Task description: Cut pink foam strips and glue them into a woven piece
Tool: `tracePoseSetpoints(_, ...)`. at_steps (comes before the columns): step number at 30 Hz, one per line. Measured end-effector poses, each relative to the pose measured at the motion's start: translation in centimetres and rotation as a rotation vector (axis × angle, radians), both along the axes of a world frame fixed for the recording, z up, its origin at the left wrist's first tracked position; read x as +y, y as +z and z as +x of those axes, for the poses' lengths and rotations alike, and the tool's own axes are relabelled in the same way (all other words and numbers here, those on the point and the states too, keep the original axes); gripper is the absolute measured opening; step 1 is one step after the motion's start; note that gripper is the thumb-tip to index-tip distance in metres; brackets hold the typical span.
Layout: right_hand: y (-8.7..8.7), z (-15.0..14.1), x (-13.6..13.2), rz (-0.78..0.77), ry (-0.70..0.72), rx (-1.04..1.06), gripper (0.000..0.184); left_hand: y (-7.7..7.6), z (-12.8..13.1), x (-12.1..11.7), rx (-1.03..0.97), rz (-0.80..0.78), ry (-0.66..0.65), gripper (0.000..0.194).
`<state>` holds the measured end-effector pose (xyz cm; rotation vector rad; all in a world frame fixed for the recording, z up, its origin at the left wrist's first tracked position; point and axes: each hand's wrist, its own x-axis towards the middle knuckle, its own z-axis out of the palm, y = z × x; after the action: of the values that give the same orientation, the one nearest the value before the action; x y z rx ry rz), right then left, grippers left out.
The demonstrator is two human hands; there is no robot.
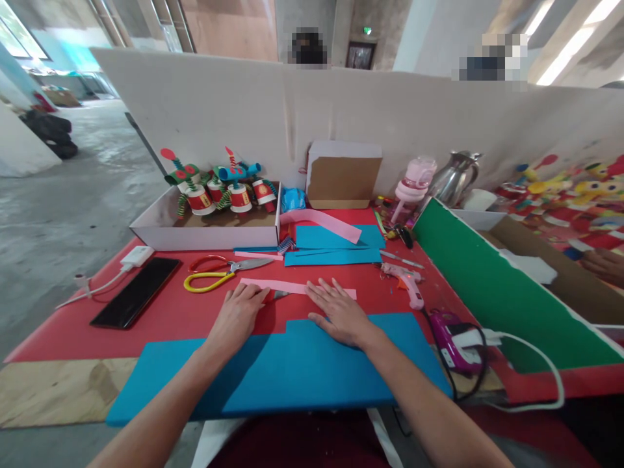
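A narrow pink paper strip (287,286) lies across the red table cover in front of me. My left hand (241,309) is closed, its bent fingers pressed together at the strip's left part. Just right of those fingertips a small grey piece (280,294) shows under the strip; its kind is unclear. With fingers stretched out, my right hand (338,315) lies flat over the strip's right part. Blue paper sheets (273,370) cover the table edge below both hands. Scissors with red and yellow handles (219,270) rest beyond my left hand.
A pink glue gun (407,279) and a purple device with cables (453,341) sit at right, beside a green-sided box (497,292). At left are a phone (136,292) and a white box (205,239) of paper-cup figures. Blue sheets (336,257) and a wider pink strip (324,221) lie behind.
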<state>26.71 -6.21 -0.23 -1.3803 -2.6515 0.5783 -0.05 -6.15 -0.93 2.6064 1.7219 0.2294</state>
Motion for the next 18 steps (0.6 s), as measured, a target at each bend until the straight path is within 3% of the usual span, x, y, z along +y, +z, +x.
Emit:
tracePoseSetpoints(9, 0.34, -0.05, -0.17, -0.024, -0.009, 0.009, 0.067, 0.57, 0.25, 0.25, 0.021, 0.030, 0.018, 0.041)
tracePoseSetpoints(18, 0.46, -0.02, -0.19, -0.015, -0.010, 0.005, 0.065, -0.15, -0.24, 0.08, -0.010, 0.016, 0.010, 0.045)
